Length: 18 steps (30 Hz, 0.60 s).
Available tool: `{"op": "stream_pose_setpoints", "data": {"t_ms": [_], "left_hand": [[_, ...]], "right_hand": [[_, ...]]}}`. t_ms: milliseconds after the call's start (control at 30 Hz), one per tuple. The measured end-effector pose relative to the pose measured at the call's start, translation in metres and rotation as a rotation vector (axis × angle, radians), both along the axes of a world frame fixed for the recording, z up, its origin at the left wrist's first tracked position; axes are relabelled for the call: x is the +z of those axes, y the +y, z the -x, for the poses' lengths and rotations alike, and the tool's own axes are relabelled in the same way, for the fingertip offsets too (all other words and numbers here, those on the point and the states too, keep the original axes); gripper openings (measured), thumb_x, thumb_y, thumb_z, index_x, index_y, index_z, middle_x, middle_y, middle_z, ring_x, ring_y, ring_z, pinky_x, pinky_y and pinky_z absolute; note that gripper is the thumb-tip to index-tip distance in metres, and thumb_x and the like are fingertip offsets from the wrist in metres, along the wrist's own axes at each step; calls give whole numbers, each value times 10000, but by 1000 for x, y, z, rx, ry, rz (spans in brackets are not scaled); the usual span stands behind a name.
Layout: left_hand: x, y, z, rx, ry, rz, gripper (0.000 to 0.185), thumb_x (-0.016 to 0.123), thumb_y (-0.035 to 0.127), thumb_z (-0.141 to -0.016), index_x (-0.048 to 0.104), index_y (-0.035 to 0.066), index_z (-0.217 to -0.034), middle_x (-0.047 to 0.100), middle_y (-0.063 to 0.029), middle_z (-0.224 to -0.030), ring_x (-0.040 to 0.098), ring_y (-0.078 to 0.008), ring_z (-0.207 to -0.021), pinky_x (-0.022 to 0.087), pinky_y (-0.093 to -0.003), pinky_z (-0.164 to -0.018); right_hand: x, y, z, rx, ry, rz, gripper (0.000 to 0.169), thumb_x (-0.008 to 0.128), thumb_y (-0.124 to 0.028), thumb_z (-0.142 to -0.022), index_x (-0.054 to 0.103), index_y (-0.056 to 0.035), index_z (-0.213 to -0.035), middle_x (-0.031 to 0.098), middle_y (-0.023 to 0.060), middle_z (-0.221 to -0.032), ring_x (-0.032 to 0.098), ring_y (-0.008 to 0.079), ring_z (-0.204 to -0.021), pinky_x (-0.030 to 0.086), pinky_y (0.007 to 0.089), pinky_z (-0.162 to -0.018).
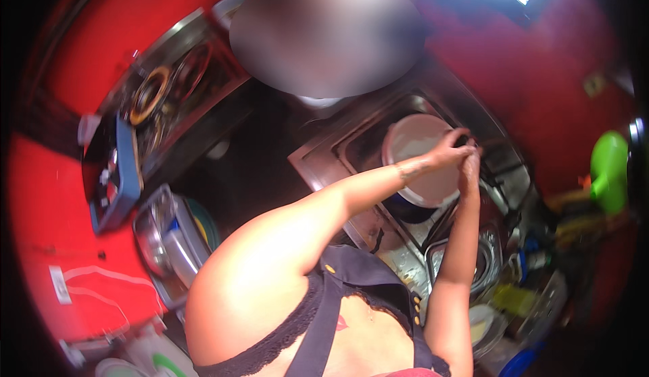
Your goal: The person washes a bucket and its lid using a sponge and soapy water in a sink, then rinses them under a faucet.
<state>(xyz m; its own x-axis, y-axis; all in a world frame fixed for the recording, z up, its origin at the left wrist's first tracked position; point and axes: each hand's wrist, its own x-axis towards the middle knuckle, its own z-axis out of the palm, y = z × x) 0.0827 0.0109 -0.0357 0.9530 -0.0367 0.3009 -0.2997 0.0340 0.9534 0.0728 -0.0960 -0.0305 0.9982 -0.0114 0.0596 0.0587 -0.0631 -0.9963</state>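
Note:
My left hand [448, 150] and my right hand [471, 163] meet over the far right rim of a pale round bucket [423, 146]. The fingers overlap around a small dark patch, and blur hides whether anything is gripped between them. The bucket stands in a stainless steel sink basin [357, 141], and my left forearm crosses above its mouth. Its inside looks pale; I cannot tell what it contains. Beneath my right forearm, metal dishware [489, 260] sits on the nearer side of the sink.
A green bottle [610, 172] is at the right. Near my right elbow lie a yellow-green sponge [513, 298] and a clear bowl [489, 329]. To the left are a blue crate [127, 174], metal pots [180, 255], and a stove [175, 80]. A blurred oval covers the top centre.

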Motion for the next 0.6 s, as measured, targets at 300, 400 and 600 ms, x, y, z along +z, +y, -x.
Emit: {"op": "stream_pose_setpoints", "data": {"t_ms": [300, 400, 600], "left_hand": [[-24, -27, -6, -89, -59, 79, 608, 795, 328, -555, 592, 68, -1065, 568, -168, -1054, 545, -305, -1025, 454, -387, -862], [-31, -33, -5, 94, -132, -30, 591, 772, 307, -534, 605, 100, -1062, 557, -155, -1039, 540, -313, -1013, 466, -415, -833], [-11, -22, 11, 235, -13, -145, 549, 723, 247, -544, 607, 138, -1070, 518, -122, -1095, 502, -336, -1023, 474, -435, -822]], "right_hand": [[-44, -123, -17, -234, 24, 21, 558, 345, -452, -965, 468, 1, -1267, 498, 152, -1275, 514, 292, -1128, 424, 404, -928], [-108, -215, -69, -57, -310, 919, 483, 404, -363, -968, 506, 31, -1230, 533, 175, -1235, 526, 299, -1119, 417, 404, -931], [-155, -184, -108, 284, -403, 786, 402, 444, -244, -942, 493, 10, -1250, 551, 158, -1194, 548, 271, -1062, 425, 372, -927]]}}
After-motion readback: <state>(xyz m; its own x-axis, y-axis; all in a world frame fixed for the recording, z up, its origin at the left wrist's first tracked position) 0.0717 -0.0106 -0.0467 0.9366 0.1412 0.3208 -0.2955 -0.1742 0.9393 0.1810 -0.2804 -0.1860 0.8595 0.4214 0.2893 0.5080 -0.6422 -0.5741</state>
